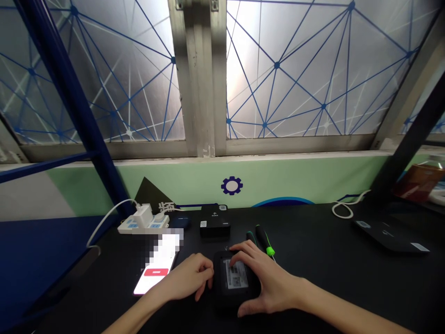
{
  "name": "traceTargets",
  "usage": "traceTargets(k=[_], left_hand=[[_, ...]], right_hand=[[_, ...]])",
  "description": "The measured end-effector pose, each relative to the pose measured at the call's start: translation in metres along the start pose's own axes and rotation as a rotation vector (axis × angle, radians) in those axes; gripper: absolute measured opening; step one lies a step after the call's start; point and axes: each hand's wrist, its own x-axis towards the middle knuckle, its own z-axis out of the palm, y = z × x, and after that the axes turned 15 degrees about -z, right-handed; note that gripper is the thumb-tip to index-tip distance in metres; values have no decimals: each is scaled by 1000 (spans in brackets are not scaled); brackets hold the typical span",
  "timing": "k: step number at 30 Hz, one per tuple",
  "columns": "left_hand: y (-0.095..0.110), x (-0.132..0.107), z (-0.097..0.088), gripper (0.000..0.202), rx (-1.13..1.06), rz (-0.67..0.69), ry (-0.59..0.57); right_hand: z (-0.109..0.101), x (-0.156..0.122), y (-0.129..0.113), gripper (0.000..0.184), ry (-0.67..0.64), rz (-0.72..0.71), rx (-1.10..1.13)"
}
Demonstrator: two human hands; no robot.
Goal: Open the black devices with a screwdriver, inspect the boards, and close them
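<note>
A black box-shaped device (pixel 221 293) with rounded corners lies on the black table, its white printed label (pixel 238 274) facing up. My right hand (pixel 266 278) spans its right side, fingers over the far part and label, thumb at the near right corner. Just beside the left edge is my left hand (pixel 193 277), its fingers curled inward. Whether anything sits inside those curled fingers is hidden. Beyond my right hand lie a screwdriver (pixel 264 240) with a black and green handle and a second green-trimmed handle (pixel 251 238), partly covered by my fingers.
A phone (pixel 160 264) with a lit screen lies left of my left hand. Behind it stands a white power strip (pixel 125 227) with a plugged-in charger (pixel 143 215). A black box (pixel 214 221) sits near the wall. At right are a flat black panel (pixel 385 235) and white cable (pixel 342 214).
</note>
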Motion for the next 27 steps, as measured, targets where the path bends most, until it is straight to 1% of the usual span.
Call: traceTargets(k=[7,14,23,25,27], left_hand=[[5,-4,-1,32,32,-17,4],[1,-1,1,32,47,1,28],[0,-1,1,32,34,11,33],[-1,0,1,36,3,24,28],[-2,0,2,46,-30,29,30]], right_hand=[[2,-1,1,71,0,-9,-26],[2,0,0,69,16,-15,-38],[-3,1,1,71,-5,-49,-57],[-4,0,1,71,-13,-53,-54],[-5,0,0,70,-19,-60,-49]])
